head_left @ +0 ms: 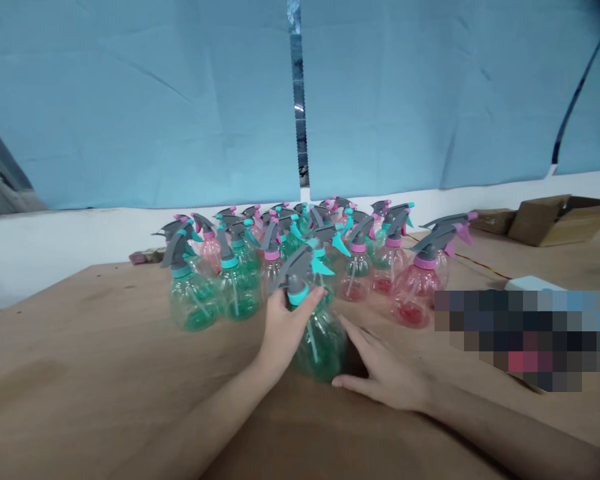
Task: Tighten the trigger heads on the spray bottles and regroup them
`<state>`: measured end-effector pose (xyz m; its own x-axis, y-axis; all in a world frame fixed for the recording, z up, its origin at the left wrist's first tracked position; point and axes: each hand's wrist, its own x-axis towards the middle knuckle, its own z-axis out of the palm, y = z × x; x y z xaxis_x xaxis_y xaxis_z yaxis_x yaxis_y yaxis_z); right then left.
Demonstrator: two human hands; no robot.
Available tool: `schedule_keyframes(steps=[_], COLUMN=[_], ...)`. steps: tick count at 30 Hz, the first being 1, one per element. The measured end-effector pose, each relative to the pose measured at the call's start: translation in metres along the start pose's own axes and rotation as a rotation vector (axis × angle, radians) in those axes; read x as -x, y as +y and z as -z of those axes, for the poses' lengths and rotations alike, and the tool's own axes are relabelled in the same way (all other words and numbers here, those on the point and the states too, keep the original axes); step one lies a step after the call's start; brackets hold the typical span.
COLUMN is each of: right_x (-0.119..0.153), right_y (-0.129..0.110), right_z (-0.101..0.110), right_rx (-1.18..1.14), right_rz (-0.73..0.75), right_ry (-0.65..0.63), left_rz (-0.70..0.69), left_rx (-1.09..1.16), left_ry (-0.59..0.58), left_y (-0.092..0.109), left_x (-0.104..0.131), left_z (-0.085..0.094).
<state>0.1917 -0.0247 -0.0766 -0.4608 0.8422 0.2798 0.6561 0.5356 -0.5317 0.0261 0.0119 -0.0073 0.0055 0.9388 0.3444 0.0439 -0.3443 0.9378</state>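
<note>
In the head view, the left hand [281, 330] has its fingers closed round the neck of a green spray bottle [324, 347] at the near middle of the bench [105, 400]; the right hand [393, 373] is spread loosely at the bottle's lower right, its contact too blurred to tell. This bottle already has its grey spray head [296, 267] and turquoise collar [299, 295] on. Beyond it, green bottles [239, 293] at left and red bottles [414, 297] at right stand grouped, heads likewise fitted where visible. Judging by this layout, only releasing the held one remains undone.
</note>
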Motion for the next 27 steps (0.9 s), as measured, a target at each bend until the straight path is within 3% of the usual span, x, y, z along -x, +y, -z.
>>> schedule_keyframes(steps=[2, 5, 9, 16, 27], right_x=[0.001, 0.002, 0.003, 0.004, 0.004], right_y=[0.002, 0.006, 0.007, 0.007, 0.003], right_z=[-0.003, -0.008, -0.007, -0.002, -0.002], right_rx=[-0.047, -0.096, -0.151, -0.178, -0.171], right_rz=[-0.006, -0.021, -0.018, 0.01, 0.003], right_ry=[0.055, 0.131, 0.133, 0.103, 0.089], left_rz=[0.032, 0.088, 0.132, 0.105, 0.11], left_rx=[0.07, 0.133, 0.251, 0.296, 0.305], left_ry=[0.091, 0.105, 0.017, -0.272, -0.254], left_y=[-0.002, -0.004, -0.002, 0.003, 0.001], left_x=[-0.001, -0.002, -0.004, -0.006, -0.004], left_z=[-0.001, -0.001, 0.002, 0.01, 0.009])
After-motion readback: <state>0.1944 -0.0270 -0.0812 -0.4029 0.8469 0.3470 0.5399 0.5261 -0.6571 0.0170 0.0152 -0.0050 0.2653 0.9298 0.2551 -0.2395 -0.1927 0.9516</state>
